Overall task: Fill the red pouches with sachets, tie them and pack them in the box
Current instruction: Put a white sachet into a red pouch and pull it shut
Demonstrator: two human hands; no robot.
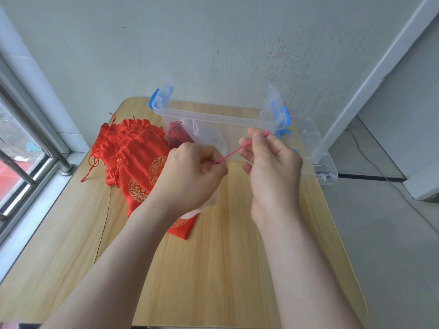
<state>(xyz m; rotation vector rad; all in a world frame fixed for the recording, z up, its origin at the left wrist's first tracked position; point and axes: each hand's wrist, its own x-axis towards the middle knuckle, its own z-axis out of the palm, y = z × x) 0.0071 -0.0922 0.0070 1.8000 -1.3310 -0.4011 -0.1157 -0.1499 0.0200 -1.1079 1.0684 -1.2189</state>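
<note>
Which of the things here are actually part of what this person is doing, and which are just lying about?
In the job: red cord, pinched between left hand and right hand; pile of red pouches; clear box.
Just there: box lid beside the box; window rail.

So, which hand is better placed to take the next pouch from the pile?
Probably left: the left hand is beside the pile of red pouches; the right hand holds the cord farther away.
</note>
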